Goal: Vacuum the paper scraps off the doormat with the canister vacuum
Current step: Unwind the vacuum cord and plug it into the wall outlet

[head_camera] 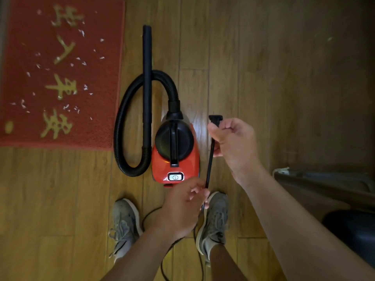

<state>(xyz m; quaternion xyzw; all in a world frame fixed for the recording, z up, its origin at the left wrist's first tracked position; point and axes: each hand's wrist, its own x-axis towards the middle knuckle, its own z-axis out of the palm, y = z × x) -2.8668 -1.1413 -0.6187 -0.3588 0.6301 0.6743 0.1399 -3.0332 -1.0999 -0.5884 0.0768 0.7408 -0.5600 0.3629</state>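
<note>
The black power cord (210,159) with its plug is being gripped by the right hand (233,142) and pinched lower down by the left hand (182,205), right beside the red-and-black canister vacuum (174,151). White paper scraps (67,63) are just sitting scattered on the red doormat (97,98), off to the left.

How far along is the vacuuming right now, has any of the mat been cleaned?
Nothing is cleaned: paper scraps still litter the red doormat. In hand: the right hand holds the plug, the left hand the power cord. Left: plugging in, then lifting the wand, which lies beside the vacuum.
</note>
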